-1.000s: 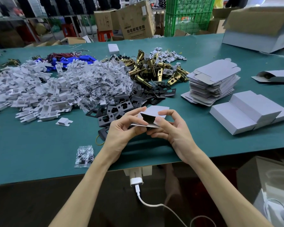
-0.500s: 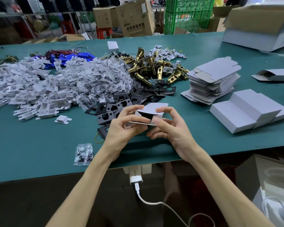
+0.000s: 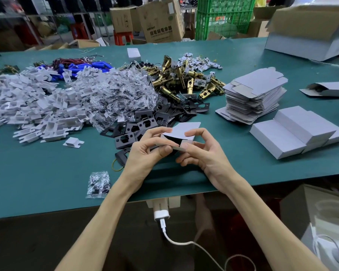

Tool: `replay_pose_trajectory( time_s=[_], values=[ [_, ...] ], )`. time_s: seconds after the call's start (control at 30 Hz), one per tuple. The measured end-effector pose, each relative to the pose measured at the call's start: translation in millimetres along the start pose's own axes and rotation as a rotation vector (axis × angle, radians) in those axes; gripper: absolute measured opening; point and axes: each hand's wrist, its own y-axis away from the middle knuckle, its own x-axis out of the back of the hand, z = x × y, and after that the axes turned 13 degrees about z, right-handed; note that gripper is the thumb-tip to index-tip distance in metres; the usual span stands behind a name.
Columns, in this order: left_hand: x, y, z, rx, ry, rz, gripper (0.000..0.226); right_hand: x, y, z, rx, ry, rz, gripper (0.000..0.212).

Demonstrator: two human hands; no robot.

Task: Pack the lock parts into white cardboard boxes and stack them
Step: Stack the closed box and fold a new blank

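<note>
Since the earlier frames, the white cardboard box has been squeezed from nearly flat to a wider mouth. Both hands have kept station above the near edge of the counter.

- Grip: the left hand pinches the box's left end. The right hand pinches the right corner, index finger arched over the top panel.
- Handling (judged): thin card, very light, stiff along its folds and easily creased. Hold it at the folded edges, not mid-panel.
- Orientation: the dark open mouth faces the person, its wide side running left to right. The tuck flap points away, toward the black plates. The long axis probably runs away from the person, foreshortened.
</note>
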Motion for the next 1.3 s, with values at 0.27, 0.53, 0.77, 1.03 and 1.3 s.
replay_pose_trajectory(
  time_s=[0.27, 0.53, 0.77, 1.03, 1.3],
  values=[
    [1, 0, -3, 0.062, 0.054, -0.034, 0.034, -2, -2, 0, 0.002, 0.010, 0.012, 0.031],
    [0, -1, -2, 0.058, 0.079, 0.021, 0.029, -1, -2, 5, 0.059, 0.079, 0.065, 0.031],
    [-2, 0, -1, 0.047, 0.074, 0.027, 0.019, -7, 1, 5, 0.105, 0.145, 0.098, 0.031],
    [0, 0, -2, 0.038, 0.046, 0.077, 0.032, -9, 3, -1, 0.066, 0.076, 0.058, 0.031],
    [0, 0, 3, 0.096, 0.101, 0.178, 0.053, -10, 4, 0, 0.044, 0.086, -0.026, 0.031]
  ],
)
